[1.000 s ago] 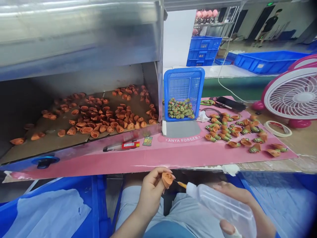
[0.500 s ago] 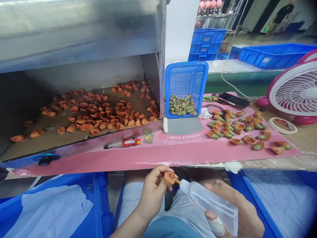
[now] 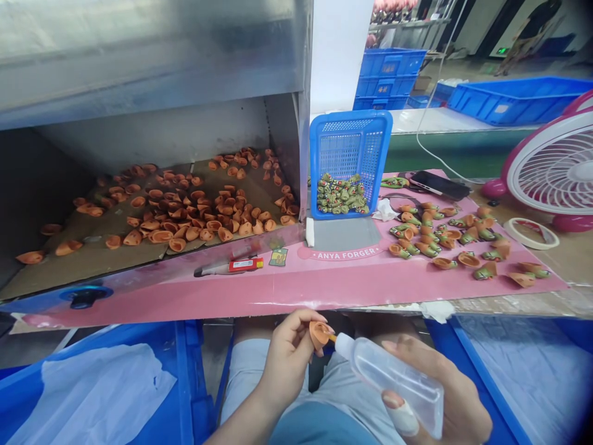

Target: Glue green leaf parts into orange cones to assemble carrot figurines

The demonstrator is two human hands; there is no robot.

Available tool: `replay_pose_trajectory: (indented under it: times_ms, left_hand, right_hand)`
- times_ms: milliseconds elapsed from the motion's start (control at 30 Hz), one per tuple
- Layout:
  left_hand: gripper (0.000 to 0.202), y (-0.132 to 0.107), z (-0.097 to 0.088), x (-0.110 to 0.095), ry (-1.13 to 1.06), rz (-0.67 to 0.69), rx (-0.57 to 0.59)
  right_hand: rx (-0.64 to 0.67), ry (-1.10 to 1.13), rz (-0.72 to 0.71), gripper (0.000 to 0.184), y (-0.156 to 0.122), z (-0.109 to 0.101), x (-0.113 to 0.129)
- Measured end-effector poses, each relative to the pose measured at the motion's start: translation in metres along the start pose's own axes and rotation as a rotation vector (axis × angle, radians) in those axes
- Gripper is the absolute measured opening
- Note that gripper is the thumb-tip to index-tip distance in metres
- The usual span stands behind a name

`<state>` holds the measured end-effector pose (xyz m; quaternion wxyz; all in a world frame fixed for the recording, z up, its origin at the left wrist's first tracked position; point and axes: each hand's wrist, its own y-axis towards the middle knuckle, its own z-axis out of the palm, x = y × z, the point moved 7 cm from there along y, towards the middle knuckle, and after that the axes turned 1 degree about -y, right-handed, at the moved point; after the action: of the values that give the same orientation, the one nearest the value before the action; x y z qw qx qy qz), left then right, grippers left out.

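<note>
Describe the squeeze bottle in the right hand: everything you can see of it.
The squeeze bottle is clear, soft-looking plastic with a white neck and a thin orange nozzle. It lies tilted, nozzle up-left, over the lap. The right hand wraps its body, thumb taped in white. The nozzle tip meets the small orange cup-shaped piece pinched in the left hand. Any contents cannot be told.
</note>
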<state>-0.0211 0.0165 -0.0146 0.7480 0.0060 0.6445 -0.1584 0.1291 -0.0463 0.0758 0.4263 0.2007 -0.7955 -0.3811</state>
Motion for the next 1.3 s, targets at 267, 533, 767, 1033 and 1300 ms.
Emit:
replay_pose_trajectory:
  times_ms: [267, 533, 767, 1033, 1300]
  left_hand:
    - [0.009, 0.0, 0.0, 0.004, 0.008, -0.022, 0.009]
    - [0.007, 0.001, 0.0, 0.001, -0.025, -0.028, -0.006]
    - [0.008, 0.001, -0.002, 0.004, -0.003, -0.052, -0.021]
    - [0.01, 0.003, -0.008, 0.005, -0.008, -0.058, -0.065]
    - [0.01, 0.005, -0.01, 0.006, 0.009, -0.067, -0.08]
  right_hand:
    - [0.014, 0.001, 0.023, 0.026, -0.003, 0.002, -0.004]
    - [0.038, -0.058, 0.01, 0.023, 0.0, 0.004, -0.001]
    - [0.066, -0.046, 0.01, 0.023, -0.001, 0.006, -0.002]
    - [0.079, -0.011, 0.028, 0.021, 0.001, 0.007, -0.003]
    - [0.117, -0.033, 0.038, 0.024, -0.005, 0.008, -0.01]
